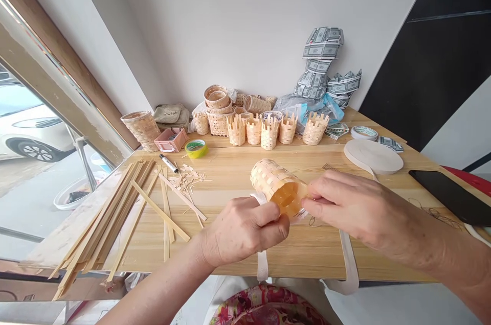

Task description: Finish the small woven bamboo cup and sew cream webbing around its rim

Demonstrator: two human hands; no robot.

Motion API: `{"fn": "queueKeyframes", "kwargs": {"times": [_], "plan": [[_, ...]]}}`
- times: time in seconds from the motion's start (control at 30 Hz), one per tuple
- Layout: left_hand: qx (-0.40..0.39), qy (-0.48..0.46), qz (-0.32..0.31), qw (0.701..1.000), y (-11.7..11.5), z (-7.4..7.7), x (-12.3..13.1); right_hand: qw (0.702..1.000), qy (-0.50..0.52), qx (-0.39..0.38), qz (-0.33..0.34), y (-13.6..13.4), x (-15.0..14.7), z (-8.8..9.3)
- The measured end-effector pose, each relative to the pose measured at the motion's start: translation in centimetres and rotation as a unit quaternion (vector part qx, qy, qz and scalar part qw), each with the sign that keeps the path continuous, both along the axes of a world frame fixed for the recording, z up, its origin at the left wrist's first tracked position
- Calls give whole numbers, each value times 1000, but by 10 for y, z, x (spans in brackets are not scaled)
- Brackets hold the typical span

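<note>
A small woven wood-strip basket (268,178) lies tilted over the table, its mouth turned toward me. My left hand (249,228) pinches the near left part of its rim. With thumb and forefinger closed, my right hand (341,200) grips the right side of the rim. A white fabric tape (262,263) runs by the basket and hangs over the table's front edge below my left hand. Another stretch of the tape (348,258) loops down under my right arm. The fingers hide part of the rim.
Wood strips (111,212) lie piled at left, beside small offcuts (188,180) and a marker (169,163). Several woven baskets (270,131) line the back. A tape roll (374,156) and a black phone (448,196) lie at right. Thin thread (441,216) tangles near my right forearm.
</note>
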State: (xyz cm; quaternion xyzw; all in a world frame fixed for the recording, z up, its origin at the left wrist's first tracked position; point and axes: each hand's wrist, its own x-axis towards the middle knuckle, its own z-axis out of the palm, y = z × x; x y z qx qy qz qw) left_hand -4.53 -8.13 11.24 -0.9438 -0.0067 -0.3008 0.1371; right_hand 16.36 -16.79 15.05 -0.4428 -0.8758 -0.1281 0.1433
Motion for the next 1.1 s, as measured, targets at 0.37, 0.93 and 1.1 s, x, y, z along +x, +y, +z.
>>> {"fn": "queueKeyframes", "kwargs": {"times": [0.37,0.93,1.1], "plan": [[-4,23,1,1000,5,-5,-2,1000,8,-2,7,2,-2,-4],[-499,106,-143,848,13,-4,17,965,63,-250,49,23,5,11],[-517,102,-160,835,13,-7,16,947,100,-298,69,27,5,11]]}}
